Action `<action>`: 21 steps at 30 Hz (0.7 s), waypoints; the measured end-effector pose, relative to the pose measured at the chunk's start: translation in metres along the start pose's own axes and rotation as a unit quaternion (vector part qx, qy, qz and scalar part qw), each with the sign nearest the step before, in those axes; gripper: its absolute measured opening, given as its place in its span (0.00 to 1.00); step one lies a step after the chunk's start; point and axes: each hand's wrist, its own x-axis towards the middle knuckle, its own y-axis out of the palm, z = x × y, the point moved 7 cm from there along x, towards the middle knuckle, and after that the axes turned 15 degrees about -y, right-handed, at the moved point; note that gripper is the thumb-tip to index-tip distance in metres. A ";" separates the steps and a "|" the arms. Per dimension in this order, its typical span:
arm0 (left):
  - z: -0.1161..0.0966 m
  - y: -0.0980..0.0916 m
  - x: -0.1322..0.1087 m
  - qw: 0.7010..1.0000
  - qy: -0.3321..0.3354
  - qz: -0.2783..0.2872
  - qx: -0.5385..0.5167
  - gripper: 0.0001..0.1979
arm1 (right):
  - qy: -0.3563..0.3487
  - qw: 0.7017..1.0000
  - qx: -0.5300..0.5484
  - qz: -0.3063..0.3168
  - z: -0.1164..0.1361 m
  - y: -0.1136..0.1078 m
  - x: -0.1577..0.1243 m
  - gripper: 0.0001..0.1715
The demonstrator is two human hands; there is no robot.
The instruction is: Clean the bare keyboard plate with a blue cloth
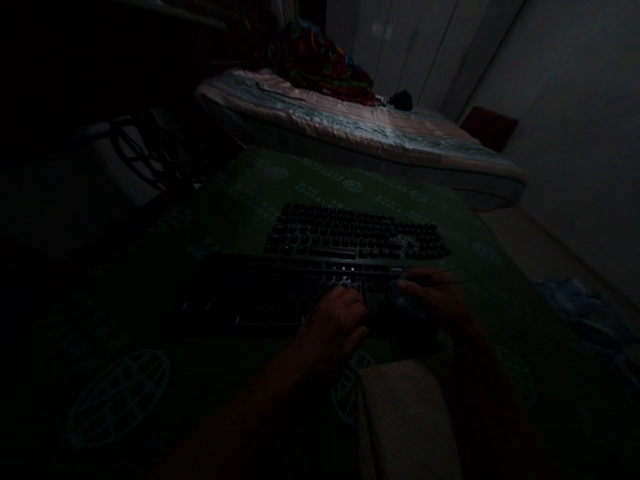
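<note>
The scene is very dark. Two black keyboards lie on a green printed mat (pixel 240 200): a far keyboard (pixel 357 232) and a near keyboard (pixel 280 290). My left hand (pixel 333 327) rests with fingers curled on the right end of the near keyboard. My right hand (pixel 433 297) sits just right of it, fingers closed around a small bluish thing (pixel 403 297) that I cannot make out. What lies under both hands is lost in shadow.
A mattress with a striped sheet (pixel 350 127) lies beyond the mat, with a colourful bundle of cloth (pixel 320 63) on it. A fan-like round frame (pixel 143 150) stands at the left. A pale cushion or knee (pixel 405 413) is near me. Bluish cloth (pixel 580 303) lies at the right.
</note>
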 end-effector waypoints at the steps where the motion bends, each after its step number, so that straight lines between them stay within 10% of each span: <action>1: 0.000 0.000 0.000 1.000 0.001 -0.001 -0.001 0.02 | 0.003 1.000 -0.004 -0.008 -0.001 -0.004 0.000 0.15; 21: -0.001 -0.001 0.001 1.000 -0.005 0.000 0.010 0.03 | 0.011 1.000 0.007 -0.006 -0.005 0.005 -0.002 0.15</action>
